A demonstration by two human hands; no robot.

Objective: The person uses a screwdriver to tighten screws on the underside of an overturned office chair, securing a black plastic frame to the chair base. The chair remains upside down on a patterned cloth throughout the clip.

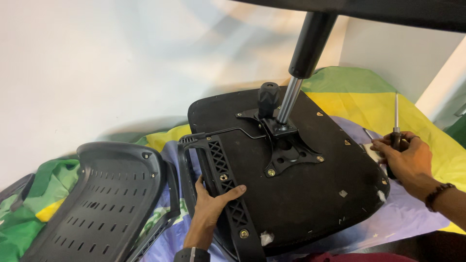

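Note:
An upturned black chair seat [301,194] lies on a colourful cloth, its metal mounting plate [286,150] and gas-lift column [298,73] pointing up. My left hand [211,204] grips the black lattice armrest bracket [228,189] bolted along the seat's left edge. At the seat's right edge my right hand [405,157] is closed round a screwdriver [396,123], its shaft pointing upward.
A black perforated plastic backrest [102,199] lies at the left on the green, yellow and blue cloth [369,97]. A white wall runs behind. The chair's base [388,9] crosses the top of the view. A black knob [268,94] stands beside the column.

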